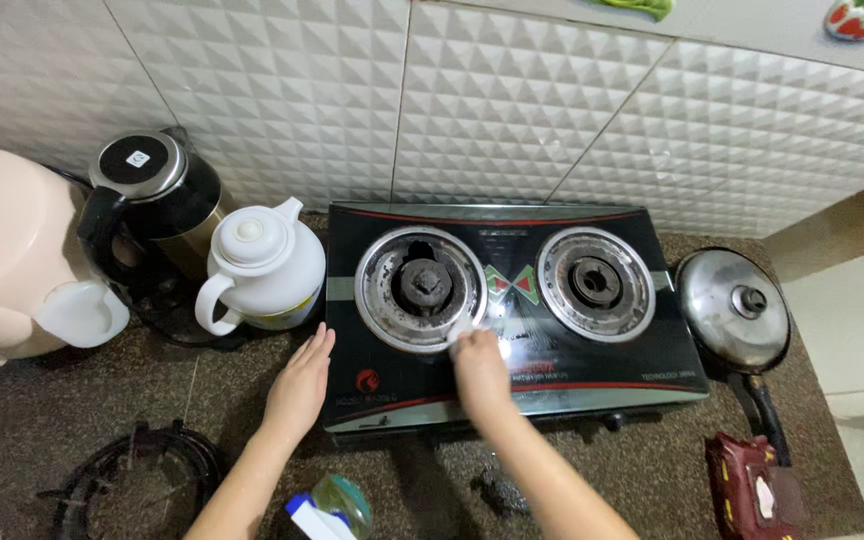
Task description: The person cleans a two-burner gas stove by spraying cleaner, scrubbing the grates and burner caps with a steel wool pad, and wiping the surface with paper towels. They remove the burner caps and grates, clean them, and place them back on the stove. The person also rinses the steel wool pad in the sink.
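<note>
A black glass two-burner gas stove (592, 360) sits on a dark speckled counter, its pan supports taken off. My right hand (480, 368) presses a white cloth (464, 329) against the stove top at the front edge of the left burner ring (419, 288). The right burner ring (594, 283) is uncovered. My left hand (300, 385) rests flat with fingers together on the stove's front left corner and holds nothing.
Left of the stove stand a white jug (262, 265), a black and steel kettle (152, 205) and a pink appliance (12, 250). A lidded pan (734, 310) lies to the right, a red wipes pack (752, 490) below it. A black pan support (142, 485) and a spray bottle (330, 508) are near me.
</note>
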